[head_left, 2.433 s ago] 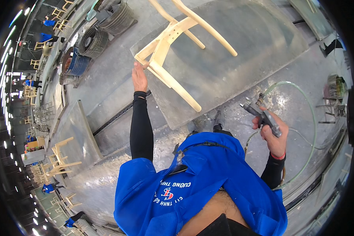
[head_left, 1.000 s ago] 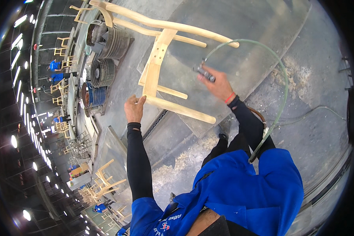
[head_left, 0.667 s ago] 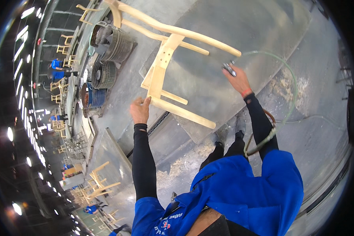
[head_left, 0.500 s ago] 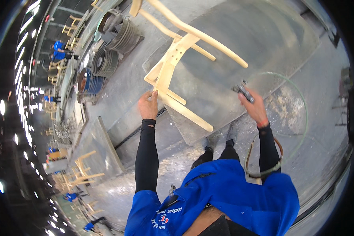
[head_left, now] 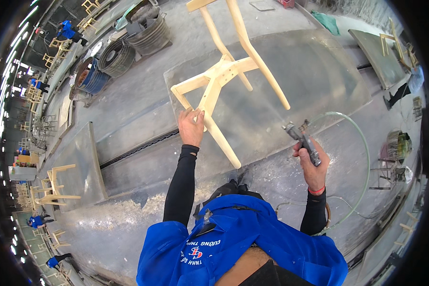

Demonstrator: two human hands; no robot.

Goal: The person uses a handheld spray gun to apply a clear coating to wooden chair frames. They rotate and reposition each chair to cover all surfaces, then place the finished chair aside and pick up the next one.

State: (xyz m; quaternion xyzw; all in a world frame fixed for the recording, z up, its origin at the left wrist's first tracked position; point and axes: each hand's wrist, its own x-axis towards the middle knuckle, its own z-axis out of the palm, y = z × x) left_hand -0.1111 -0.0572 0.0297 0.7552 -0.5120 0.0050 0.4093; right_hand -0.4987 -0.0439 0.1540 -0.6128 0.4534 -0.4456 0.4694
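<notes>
Left hand (head_left: pixel 190 127): nearly closed, thumb and fingertips pinching the near-left corner of the chair frame (head_left: pixel 219 78). Right hand (head_left: pixel 315 172): wrapped around the grip of a spray gun (head_left: pixel 304 138), to the right of the chair frame and nearer the wearer; the position of the trigger finger cannot be told. The nozzle points toward the chair frame, just apart from the nearest right leg, with a faint mist between them. A pale green hose (head_left: pixel 367 162) loops from the gun, right of the chair frame.

The chair frame is light bare wood, tilted, and is seen over a grey metal plate (head_left: pixel 329 71); whether it touches the plate cannot be told. Left of the chair frame, a chain track (head_left: pixel 143 146) runs across the floor. Further left and nearer the wearer, a second frame (head_left: pixel 57 194) is at another metal plate (head_left: pixel 81 167). Beyond the chair frame, to the left: two dark drums (head_left: pixel 150 38) and a blue drum (head_left: pixel 94 82). Beyond it, to the right: a green cloth (head_left: pixel 326 22).
</notes>
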